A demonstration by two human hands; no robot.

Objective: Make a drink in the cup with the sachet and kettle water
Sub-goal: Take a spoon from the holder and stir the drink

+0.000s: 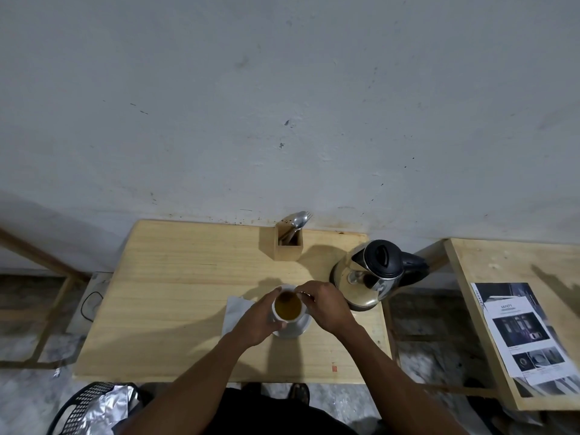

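The cup (287,306) sits on its saucer (298,328) mid-desk (175,296), already full of brown drink. The left hand (262,321) wraps the cup; the right hand (324,304) pinches something small at its rim, probably stirring. The kettle (372,273) stands at two o'clock. Next, likely: lift out, set aside.

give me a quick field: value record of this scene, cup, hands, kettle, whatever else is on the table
cup: white cup on a saucer, holding brown liquid
left hand: left hand wrapped around the cup's side
right hand: right hand at the cup's rim, fingers pinched; what they pinch is too small to tell
kettle: steel kettle, black lid closed, standing right of the cup
napkin: white napkin left of the saucer
cutlery holder: wooden box with spoons, by the wall
table: wooden table
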